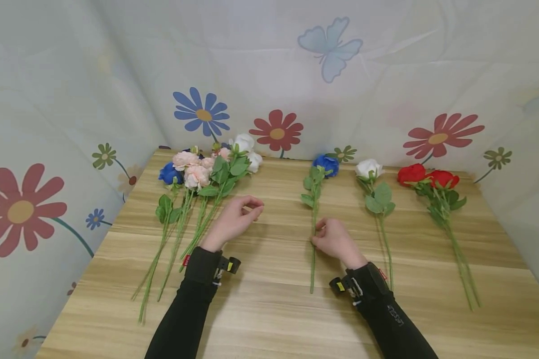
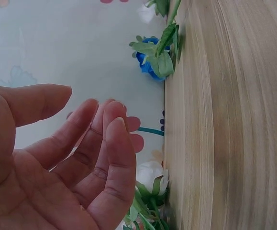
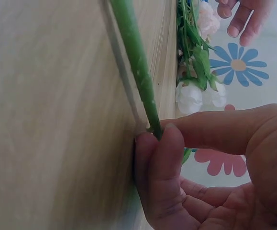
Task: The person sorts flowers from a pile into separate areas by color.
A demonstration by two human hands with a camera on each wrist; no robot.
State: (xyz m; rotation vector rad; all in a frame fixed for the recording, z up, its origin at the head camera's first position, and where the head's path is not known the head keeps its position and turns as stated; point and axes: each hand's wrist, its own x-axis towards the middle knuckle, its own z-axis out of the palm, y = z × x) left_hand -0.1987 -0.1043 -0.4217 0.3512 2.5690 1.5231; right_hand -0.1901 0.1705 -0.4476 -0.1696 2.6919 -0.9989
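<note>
In the head view a blue artificial rose (image 1: 326,165) lies on the wooden table, its green stem (image 1: 313,269) toward the front. Thumb and fingers of my right hand (image 1: 337,242) pinch that stem about midway; the right wrist view shows the stem (image 3: 137,62) between the fingertips, close to the tabletop. My left hand (image 1: 236,219) hovers above the table, fingers loosely bent and holding nothing, as the left wrist view (image 2: 81,158) also shows. Just left of it lies a bunch of pink flowers (image 1: 196,175), white flowers (image 1: 242,143) and a blue rose (image 1: 170,173).
A white rose (image 1: 369,168) lies to the right of the blue one. Farther right are two red roses (image 1: 411,174) with crossing stems. A flower-printed cloth (image 1: 269,65) hangs behind the table (image 1: 269,309) and along its sides.
</note>
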